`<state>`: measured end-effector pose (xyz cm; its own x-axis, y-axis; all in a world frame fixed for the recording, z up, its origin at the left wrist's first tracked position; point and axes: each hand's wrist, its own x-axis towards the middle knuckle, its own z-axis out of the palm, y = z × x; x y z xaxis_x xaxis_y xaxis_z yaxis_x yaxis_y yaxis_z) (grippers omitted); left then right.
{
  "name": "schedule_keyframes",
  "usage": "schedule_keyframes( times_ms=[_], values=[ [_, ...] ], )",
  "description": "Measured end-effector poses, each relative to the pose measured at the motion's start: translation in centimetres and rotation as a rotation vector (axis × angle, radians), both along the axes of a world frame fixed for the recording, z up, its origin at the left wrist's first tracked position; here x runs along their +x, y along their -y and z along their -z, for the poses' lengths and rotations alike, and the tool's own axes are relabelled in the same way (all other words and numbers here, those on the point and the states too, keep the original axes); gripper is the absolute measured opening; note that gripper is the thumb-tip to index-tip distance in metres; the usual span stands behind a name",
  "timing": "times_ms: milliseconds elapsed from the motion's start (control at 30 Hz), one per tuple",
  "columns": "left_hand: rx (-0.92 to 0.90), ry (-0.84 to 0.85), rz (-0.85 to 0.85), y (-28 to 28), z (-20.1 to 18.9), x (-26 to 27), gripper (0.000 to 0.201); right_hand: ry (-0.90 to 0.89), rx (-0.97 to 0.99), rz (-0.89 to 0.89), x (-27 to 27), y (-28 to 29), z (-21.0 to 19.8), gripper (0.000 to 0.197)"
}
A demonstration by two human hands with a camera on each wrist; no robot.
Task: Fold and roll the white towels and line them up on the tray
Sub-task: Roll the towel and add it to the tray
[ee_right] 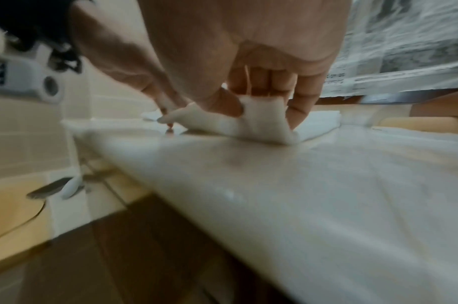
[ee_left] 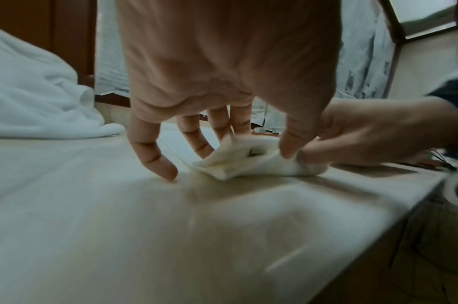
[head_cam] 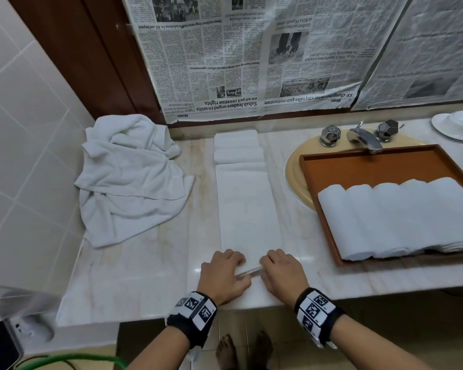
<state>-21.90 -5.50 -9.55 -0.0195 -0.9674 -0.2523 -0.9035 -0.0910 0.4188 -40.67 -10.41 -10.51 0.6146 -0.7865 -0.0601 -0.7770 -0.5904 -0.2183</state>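
I'm in a bathroom: marble vanity counter (head_cam: 134, 268), oval sink (head_cam: 294, 166) with chrome faucet (head_cam: 364, 137), tiled wall (head_cam: 24, 129), towel pile (head_cam: 129, 177), newspaper (head_cam: 251, 54) covering the back wall.

Countertop layout, as we see it from above

We find the loose towel heap (head_cam: 129, 177) at the back left corner of the countertop (head_cam: 134, 276), the folded towel strip (head_cam: 247, 206) running from the front edge toward the back at the middle, and two rolled towels (head_cam: 237, 146) behind its far end. Right of the strip we see the tray (head_cam: 329, 222) over the sink (head_cam: 296, 169), a row of rolled towels (head_cam: 396, 220) in it, the faucet (head_cam: 364, 137) behind, and a cup and saucer (head_cam: 456, 124) at the back right corner.
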Motion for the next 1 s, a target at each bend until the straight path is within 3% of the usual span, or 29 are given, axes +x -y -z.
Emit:
schedule_keyframes(
  times_ms=[67,167,300,400,533,667,767,900,1000],
  values=[
    [-0.017,0.051,0.059,-0.6,-0.1,-0.2,0.049,0.031,0.091,0.027,-0.3,0.7,-0.5,0.015],
    [-0.079,0.1,0.056,-1.0,0.3,0.0,0.033,0.109,0.24,0.056,-0.8,1.4,-1.0,0.023],
    [-0.072,-0.149,-0.105,-0.5,0.6,1.4,0.027,0.286,0.411,0.184,-1.9,2.1,-1.2,0.017],
    [-0.032,-0.222,-0.194,0.2,0.4,2.0,0.018,0.406,0.497,0.283,-2.4,2.3,-1.2,0.013],
    [-0.041,-0.283,-0.249,0.9,0.2,2.0,0.016,0.353,0.366,0.184,-2.3,2.2,-0.7,0.016],
    [-0.107,-0.077,-0.16,0.4,0.2,0.7,0.01,0.111,0.112,0.006,-2.0,1.5,0.0,0.021],
    [-0.164,0.052,-0.051,-0.4,0.9,0.2,0.023,-0.05,-0.041,-0.065,-1.9,1.1,-0.5,0.018],
    [-0.149,0.027,-0.068,-0.7,1.1,-0.3,0.025,-0.119,-0.048,-0.078,-1.7,0.4,-0.6,0.021],
    [-0.133,0.035,-0.025,-0.7,0.6,-0.7,0.025,-0.019,-0.011,-0.044,-1.4,0.4,-0.1,0.019]
  ],
)
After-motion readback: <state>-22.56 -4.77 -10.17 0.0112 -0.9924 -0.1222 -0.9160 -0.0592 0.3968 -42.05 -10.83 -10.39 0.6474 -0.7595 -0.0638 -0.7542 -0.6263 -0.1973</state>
